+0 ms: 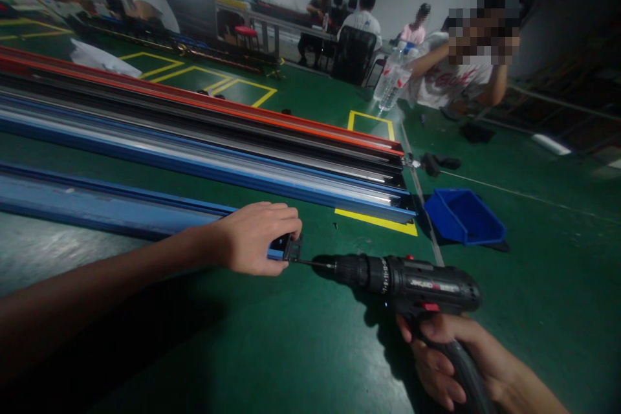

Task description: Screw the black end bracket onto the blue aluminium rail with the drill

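Note:
My left hand [259, 236] is closed over the near end of a blue metal profile [121, 204], its fingers wrapped round the end. A small black end piece [294, 248] sits at that end, partly under my fingertips. In my right hand [446, 356] is a black cordless drill [417, 281] with red details, gripped by its handle. The drill lies level, pointing left. Its long thin bit [313, 263] reaches the black end piece; whether a screw is at the tip is too small to tell.
Beyond lie several long parallel profiles in blue, black and orange [291, 118]. A blue plastic bin [463, 217] stands right of their ends. Clear plastic bottles [391, 81] are at the far edge, near a seated person [451, 71]. Yellow tape marks the green surface.

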Motion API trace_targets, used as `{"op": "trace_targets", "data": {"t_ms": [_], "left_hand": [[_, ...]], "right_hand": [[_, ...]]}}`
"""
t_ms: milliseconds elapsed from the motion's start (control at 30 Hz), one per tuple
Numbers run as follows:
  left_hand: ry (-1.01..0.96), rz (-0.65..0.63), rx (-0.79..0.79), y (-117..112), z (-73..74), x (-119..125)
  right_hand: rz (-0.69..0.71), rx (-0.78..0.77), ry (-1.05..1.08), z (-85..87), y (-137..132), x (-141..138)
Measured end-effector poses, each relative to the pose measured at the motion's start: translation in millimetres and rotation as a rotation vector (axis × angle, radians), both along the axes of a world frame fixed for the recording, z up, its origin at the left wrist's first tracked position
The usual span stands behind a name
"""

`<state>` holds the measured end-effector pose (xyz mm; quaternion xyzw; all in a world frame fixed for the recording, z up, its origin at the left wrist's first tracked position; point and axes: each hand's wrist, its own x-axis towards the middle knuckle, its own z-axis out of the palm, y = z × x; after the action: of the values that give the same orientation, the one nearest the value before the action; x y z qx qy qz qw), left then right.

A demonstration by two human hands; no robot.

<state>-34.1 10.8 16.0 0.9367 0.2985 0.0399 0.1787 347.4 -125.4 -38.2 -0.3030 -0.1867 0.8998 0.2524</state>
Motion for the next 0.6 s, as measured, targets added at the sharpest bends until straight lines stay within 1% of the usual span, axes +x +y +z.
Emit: {"op": "trace_targets", "data": {"t_ms": [333, 600], "left_hand": [[-0.004, -0.002, 0.003, 0.3, -1.7, -1.1], [-0.003, -0.003, 0.008, 0.2, -0.9, -0.5]], "right_hand": [[0.002, 0.014, -0.031, 0.5, 0.8, -1.2], [0.006, 0.009, 0.006, -1.6, 0.7, 0.5]]}}
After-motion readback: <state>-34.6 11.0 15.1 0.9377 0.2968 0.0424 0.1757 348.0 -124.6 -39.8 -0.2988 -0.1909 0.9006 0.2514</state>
